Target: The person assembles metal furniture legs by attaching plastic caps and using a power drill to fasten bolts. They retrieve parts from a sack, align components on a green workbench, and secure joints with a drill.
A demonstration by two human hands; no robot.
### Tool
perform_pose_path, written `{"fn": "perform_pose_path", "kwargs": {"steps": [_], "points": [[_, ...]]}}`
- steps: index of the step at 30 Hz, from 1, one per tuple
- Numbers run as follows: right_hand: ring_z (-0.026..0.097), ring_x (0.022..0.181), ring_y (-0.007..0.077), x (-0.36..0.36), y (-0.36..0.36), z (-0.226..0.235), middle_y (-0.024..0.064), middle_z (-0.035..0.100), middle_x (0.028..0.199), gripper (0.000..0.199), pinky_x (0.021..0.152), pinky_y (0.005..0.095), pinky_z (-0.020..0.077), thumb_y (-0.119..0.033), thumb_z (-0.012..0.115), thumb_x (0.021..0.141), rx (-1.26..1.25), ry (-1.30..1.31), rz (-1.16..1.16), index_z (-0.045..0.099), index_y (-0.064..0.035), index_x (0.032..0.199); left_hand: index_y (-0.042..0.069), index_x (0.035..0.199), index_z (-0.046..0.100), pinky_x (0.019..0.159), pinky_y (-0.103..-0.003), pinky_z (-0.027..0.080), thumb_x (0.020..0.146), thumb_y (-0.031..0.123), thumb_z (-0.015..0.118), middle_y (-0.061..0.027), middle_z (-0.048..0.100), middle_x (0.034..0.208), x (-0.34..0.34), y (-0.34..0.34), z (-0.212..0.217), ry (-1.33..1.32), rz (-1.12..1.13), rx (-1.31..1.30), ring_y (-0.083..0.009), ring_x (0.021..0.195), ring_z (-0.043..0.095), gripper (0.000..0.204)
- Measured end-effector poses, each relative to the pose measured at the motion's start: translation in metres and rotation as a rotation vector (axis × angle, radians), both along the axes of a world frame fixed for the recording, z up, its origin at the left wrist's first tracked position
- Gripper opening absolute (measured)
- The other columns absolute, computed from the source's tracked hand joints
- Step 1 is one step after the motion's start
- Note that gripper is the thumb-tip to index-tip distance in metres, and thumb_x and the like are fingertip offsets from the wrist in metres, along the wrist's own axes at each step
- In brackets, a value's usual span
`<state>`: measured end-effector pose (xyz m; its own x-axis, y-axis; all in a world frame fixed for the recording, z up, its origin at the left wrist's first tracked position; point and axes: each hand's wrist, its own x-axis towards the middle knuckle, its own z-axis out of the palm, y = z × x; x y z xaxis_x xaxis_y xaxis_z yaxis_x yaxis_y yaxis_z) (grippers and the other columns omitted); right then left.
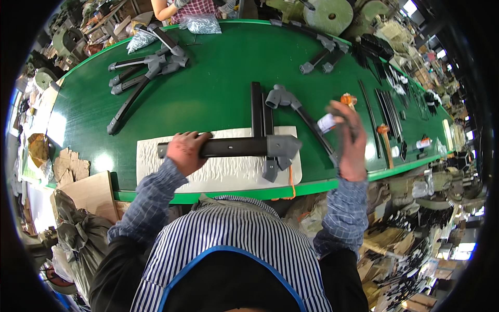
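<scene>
My left hand (188, 152) is wrapped round the left part of a thick black tube (234, 147). A grey elbow connector (283, 147) sits on the tube's right end. Beneath it, two black tubes (257, 112) point away from me, one ending in a grey fitting (270, 170) near the front edge. Raised at the right, my right hand (351, 140) curls its blurred fingers round a small white cylinder (326, 123); the cylinder's kind is unclear. Left of that hand lies a black tube with a grey joint (281, 97).
A white padded sheet (218, 174) lies on the green table (213, 88). Jointed frames stand far left (153, 66) and far right (325, 49). A mallet (383, 130), black rods (387, 112) and a bottle (423, 143) lie right. Another person (195, 9) is across the table.
</scene>
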<state>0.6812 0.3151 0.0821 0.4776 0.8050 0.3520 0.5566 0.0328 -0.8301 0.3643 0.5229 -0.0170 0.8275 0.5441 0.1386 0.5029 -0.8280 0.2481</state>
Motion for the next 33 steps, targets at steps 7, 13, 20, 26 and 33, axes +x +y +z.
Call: {"fn": "perform_pose_path", "kwargs": {"steps": [7, 13, 20, 26, 33], "points": [[0.058, 0.111, 0.0239, -0.026, 0.032, -0.021, 0.0118, 0.062, 0.124, 0.043, 0.097, 0.0337, 0.0473, -0.004, 0.065, 0.083, -0.007, -0.070, 0.267, 0.061, -0.0036, 0.126, 0.012, 0.116, 0.065, 0.082, -0.042, 0.050, 0.065, 0.015, 0.077, -0.0113, 0.068, 0.100, -0.037, -0.005, 0.019, -0.164, 0.262, -0.113, -0.0332, 0.091, 0.065, 0.052], [0.060, 0.114, 0.0282, -0.045, 0.071, -0.026, 0.0123, 0.061, 0.127, 0.060, 0.097, 0.0362, 0.0492, -0.003, 0.080, 0.071, -0.015, -0.073, 0.396, 0.060, -0.0041, 0.128, 0.013, 0.117, 0.065, 0.076, -0.043, 0.049, 0.063, 0.015, 0.078, -0.0098, 0.065, 0.087, -0.050, -0.008, 0.026, -0.178, 0.299, -0.036, -0.0309, 0.084, 0.064, 0.055], [0.066, 0.102, 0.0257, -0.045, 0.107, -0.005, 0.0128, 0.067, 0.116, 0.043, 0.090, 0.0309, 0.0491, -0.024, 0.069, 0.092, -0.034, 0.018, 0.490, 0.060, -0.0037, 0.128, 0.003, 0.142, 0.045, 0.080, -0.036, 0.055, 0.088, 0.030, 0.072, -0.0210, 0.065, 0.112, -0.060, -0.008, 0.022, 0.078, 0.058, -0.947, -0.0275, 0.085, 0.069, 0.066], [0.068, 0.086, 0.0183, -0.043, 0.135, 0.004, 0.0099, 0.071, 0.094, 0.025, 0.082, 0.0294, 0.0509, -0.007, 0.052, 0.097, -0.073, -0.086, 0.459, 0.068, -0.0041, 0.116, -0.002, 0.141, 0.046, 0.100, -0.036, 0.048, 0.092, 0.047, 0.064, -0.0204, 0.060, 0.128, -0.070, -0.010, 0.018, -0.116, -0.166, -1.660, -0.0267, 0.112, 0.061, 0.072], [0.066, 0.091, 0.0147, -0.064, 0.143, 0.010, 0.0072, 0.071, 0.095, 0.027, 0.086, 0.0267, 0.0483, -0.003, 0.050, 0.096, -0.182, 0.049, 0.351, 0.067, -0.0024, 0.118, -0.005, 0.137, 0.049, 0.102, -0.033, 0.047, 0.095, 0.050, 0.059, -0.0212, 0.061, 0.125, -0.088, 0.004, 0.018, -0.052, 0.100, -1.620, -0.0256, 0.113, 0.061, 0.071]]}}
